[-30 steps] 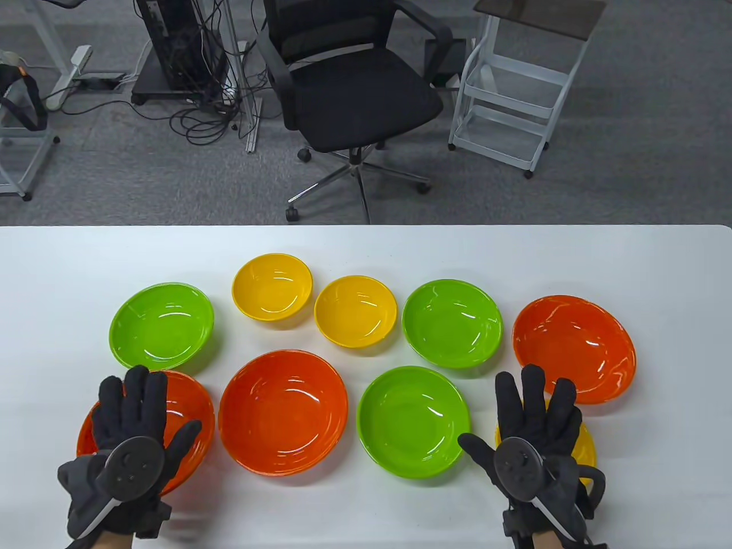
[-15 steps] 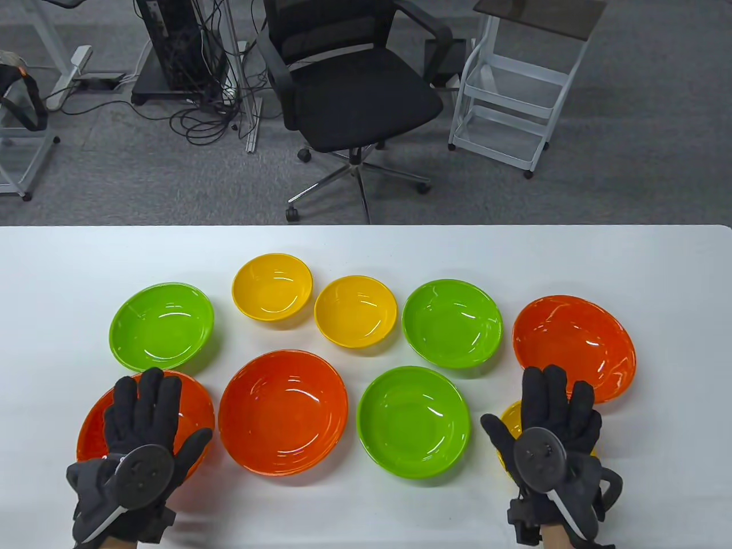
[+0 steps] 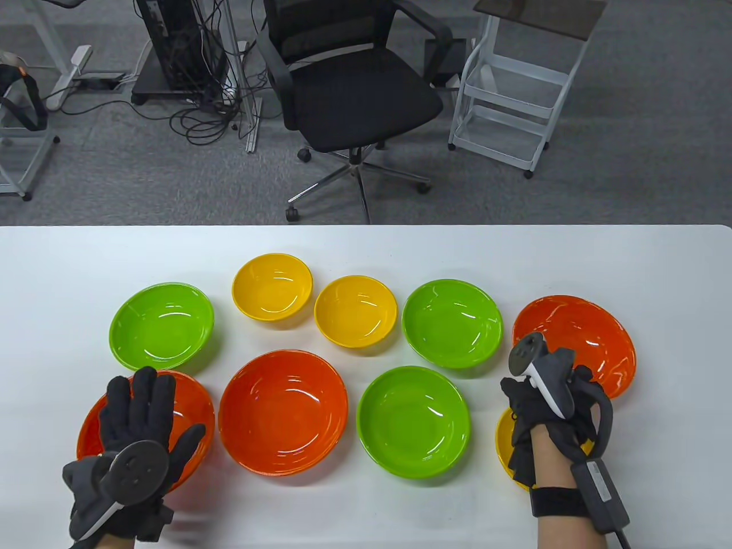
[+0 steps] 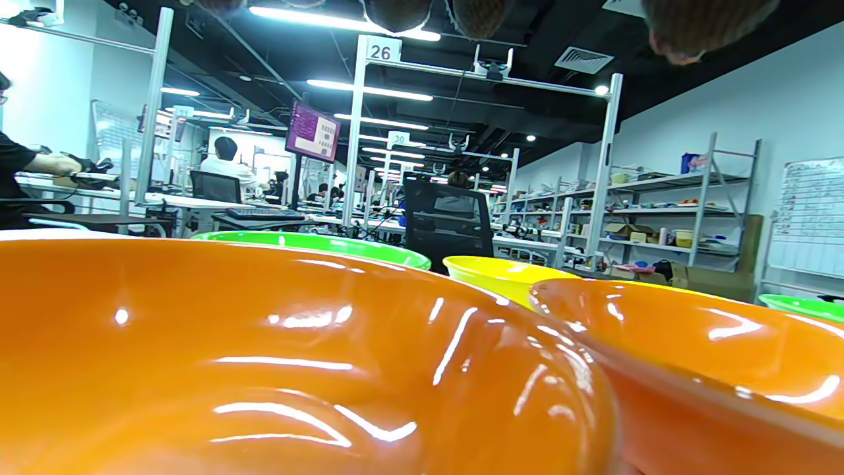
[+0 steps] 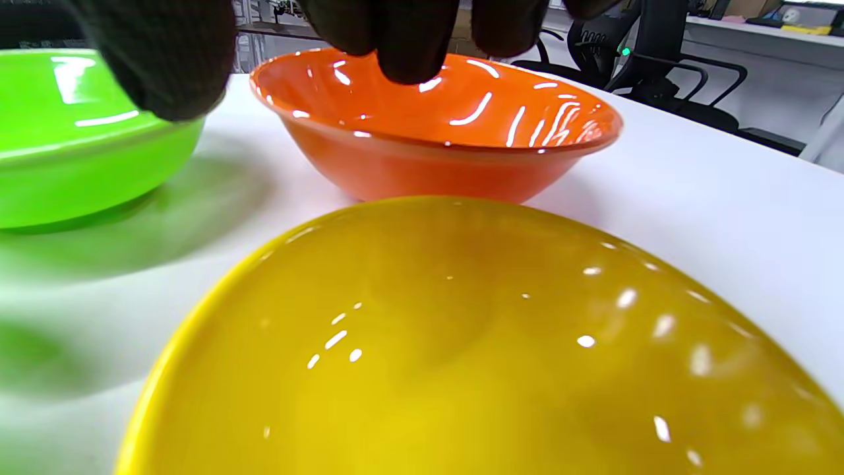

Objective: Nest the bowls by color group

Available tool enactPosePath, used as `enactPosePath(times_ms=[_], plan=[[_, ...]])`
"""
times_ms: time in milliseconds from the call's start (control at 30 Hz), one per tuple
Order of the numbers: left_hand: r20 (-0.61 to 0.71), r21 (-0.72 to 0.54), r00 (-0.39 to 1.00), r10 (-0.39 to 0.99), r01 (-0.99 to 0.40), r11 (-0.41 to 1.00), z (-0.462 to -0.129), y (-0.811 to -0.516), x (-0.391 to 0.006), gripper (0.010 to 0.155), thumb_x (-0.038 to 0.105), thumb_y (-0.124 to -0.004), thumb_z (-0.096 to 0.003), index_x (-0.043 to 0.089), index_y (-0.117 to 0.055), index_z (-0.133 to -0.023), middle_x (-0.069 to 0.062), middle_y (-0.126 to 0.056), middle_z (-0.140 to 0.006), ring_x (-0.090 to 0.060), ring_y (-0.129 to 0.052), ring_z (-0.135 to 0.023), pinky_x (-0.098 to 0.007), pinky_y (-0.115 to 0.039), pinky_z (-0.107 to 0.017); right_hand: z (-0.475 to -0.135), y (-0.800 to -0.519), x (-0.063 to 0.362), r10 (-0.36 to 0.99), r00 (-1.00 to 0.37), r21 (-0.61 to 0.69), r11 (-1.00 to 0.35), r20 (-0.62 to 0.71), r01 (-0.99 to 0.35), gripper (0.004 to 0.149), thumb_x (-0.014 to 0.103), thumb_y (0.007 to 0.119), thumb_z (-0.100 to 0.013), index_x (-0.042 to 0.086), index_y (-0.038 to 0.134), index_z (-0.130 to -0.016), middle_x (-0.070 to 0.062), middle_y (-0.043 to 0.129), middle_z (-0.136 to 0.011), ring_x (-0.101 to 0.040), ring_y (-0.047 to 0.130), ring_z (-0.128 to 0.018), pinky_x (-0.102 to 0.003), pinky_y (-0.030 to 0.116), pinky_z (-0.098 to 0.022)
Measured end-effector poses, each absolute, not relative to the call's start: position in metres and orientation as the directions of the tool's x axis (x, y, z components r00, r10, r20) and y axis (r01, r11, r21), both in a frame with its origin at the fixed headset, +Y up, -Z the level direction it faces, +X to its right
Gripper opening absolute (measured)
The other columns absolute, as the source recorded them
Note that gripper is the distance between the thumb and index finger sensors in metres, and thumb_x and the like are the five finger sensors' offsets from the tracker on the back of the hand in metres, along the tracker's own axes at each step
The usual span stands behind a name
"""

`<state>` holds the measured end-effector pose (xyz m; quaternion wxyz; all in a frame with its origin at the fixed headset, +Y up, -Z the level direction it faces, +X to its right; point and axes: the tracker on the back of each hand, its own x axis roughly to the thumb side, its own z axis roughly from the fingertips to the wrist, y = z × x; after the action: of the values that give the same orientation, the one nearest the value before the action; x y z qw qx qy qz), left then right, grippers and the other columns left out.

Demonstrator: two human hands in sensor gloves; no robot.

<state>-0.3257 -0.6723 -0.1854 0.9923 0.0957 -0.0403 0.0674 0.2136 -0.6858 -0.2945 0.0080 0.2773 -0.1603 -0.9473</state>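
**Hands over the near bowls, none lifted**

A yellow bowl (image 3: 506, 437) sits at the table's (image 3: 366, 246) near right, just beside an orange bowl (image 3: 595, 331). The right hand (image 3: 540, 400) hangs above it, fingers pointed down and loosely apart, gripping nothing. At near left, the left hand (image 3: 140, 417) is spread flat and wide over another orange bowl (image 3: 194, 400). Three green bowls, two more yellow ones and a third orange bowl (image 3: 283, 412) stand separately.
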Motion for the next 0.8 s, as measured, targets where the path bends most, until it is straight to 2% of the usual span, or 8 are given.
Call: enactPosePath(times_ms=[100, 167, 300, 400, 567, 667, 733, 800], plan=[[0.113, 0.177, 0.987, 0.118, -0.137, 0.975, -0.185, -0.671, -0.321, 0.087, 0.063, -0.061, -0.0495, 0.016, -0.034, -0.117, -0.024, -0.033, -0.125, -0.059, -0.031, -0.109, -0.071, -0.043, -0.077, -0.305, -0.695, 0.210, -0.201, -0.826, 0.333, -0.943, -0.526, 0.017, 0.081, 0.059, 0.075, -0.050, 0.023, 0.042, -0.114, -0.006, 0.048, -0.123, -0.044, 0.042, -0.115, -0.064, 0.037, -0.083], [0.115, 0.177, 0.987, 0.111, -0.130, 0.976, -0.185, -0.670, -0.320, 0.087, 0.063, -0.061, -0.0494, 0.016, -0.035, -0.117, -0.024, -0.033, -0.125, -0.059, -0.032, -0.109, -0.071, -0.043, -0.077, -0.311, -0.699, 0.211, -0.230, -0.816, 0.358, -0.933, -0.531, 0.030, 0.081, 0.060, 0.075, -0.050, 0.024, 0.042, -0.114, -0.006, 0.049, -0.122, -0.043, 0.042, -0.116, -0.063, 0.037, -0.084], [0.121, 0.166, 0.984, 0.129, -0.149, 0.975, -0.185, -0.670, -0.320, 0.087, 0.063, -0.061, -0.0493, 0.016, -0.035, -0.117, -0.024, -0.034, -0.125, -0.059, -0.033, -0.109, -0.071, -0.044, -0.077, -0.319, -0.703, 0.213, -0.215, -0.802, 0.369, -0.929, -0.557, -0.007, 0.078, 0.058, 0.076, -0.050, 0.024, 0.044, -0.114, -0.005, 0.051, -0.121, -0.042, 0.045, -0.115, -0.063, 0.038, -0.084], [0.122, 0.166, 0.984, 0.129, -0.148, 0.975, -0.185, -0.670, -0.320, 0.087, 0.063, -0.061, -0.0494, 0.016, -0.036, -0.117, -0.024, -0.034, -0.125, -0.059, -0.034, -0.109, -0.071, -0.044, -0.077, -0.324, -0.705, 0.214, -0.216, -0.803, 0.381, -0.924, -0.556, -0.016, 0.073, 0.055, 0.077, -0.051, 0.026, 0.048, -0.112, -0.004, 0.057, -0.119, -0.038, 0.056, -0.113, -0.062, 0.044, -0.084], [0.100, 0.200, 0.990, 0.095, -0.114, 0.973, -0.184, -0.668, -0.319, 0.085, 0.062, -0.061, -0.0501, 0.016, -0.037, -0.117, -0.025, -0.035, -0.124, -0.059, -0.031, -0.108, -0.071, -0.043, -0.076, -0.328, -0.716, 0.219, -0.119, -0.808, 0.392, -0.908, -0.577, -0.146, 0.065, 0.044, 0.081, -0.053, 0.026, 0.053, -0.109, -0.003, 0.065, -0.115, -0.034, 0.069, -0.108, -0.058, 0.055, -0.081], [0.106, 0.195, 0.988, 0.113, -0.132, 0.972, -0.184, -0.669, -0.319, 0.085, 0.062, -0.061, -0.0500, 0.015, -0.037, -0.117, -0.025, -0.035, -0.124, -0.060, -0.031, -0.108, -0.071, -0.043, -0.076, -0.328, -0.717, 0.218, -0.157, -0.805, 0.346, -0.936, -0.572, -0.064, 0.051, 0.035, 0.076, -0.057, 0.028, 0.060, -0.105, -0.001, 0.073, -0.109, -0.030, 0.080, -0.102, -0.054, 0.064, -0.078], [0.106, 0.194, 0.989, 0.104, -0.123, 0.973, -0.184, -0.669, -0.318, 0.085, 0.062, -0.061, -0.0499, 0.016, -0.037, -0.117, -0.024, -0.035, -0.124, -0.060, -0.031, -0.108, -0.071, -0.043, -0.076, -0.327, -0.716, 0.217, -0.176, -0.815, 0.347, -0.937, -0.552, -0.032, 0.049, 0.033, 0.076, -0.057, 0.028, 0.062, -0.104, 0.000, 0.075, -0.108, -0.028, 0.082, -0.100, -0.054, 0.066, -0.077], [0.097, 0.206, 0.992, 0.085, -0.103, 0.973, -0.183, -0.668, -0.317, 0.085, 0.061, -0.061, -0.0501, 0.016, -0.037, -0.117, -0.025, -0.034, -0.124, -0.060, -0.028, -0.107, -0.071, -0.041, -0.075, -0.323, -0.711, 0.217, -0.195, -0.813, 0.254, -0.965, -0.549, 0.059, 0.047, 0.033, 0.076, -0.057, 0.028, 0.064, -0.102, 0.002, 0.079, -0.104, -0.025, 0.087, -0.096, -0.052, 0.069, -0.075]])
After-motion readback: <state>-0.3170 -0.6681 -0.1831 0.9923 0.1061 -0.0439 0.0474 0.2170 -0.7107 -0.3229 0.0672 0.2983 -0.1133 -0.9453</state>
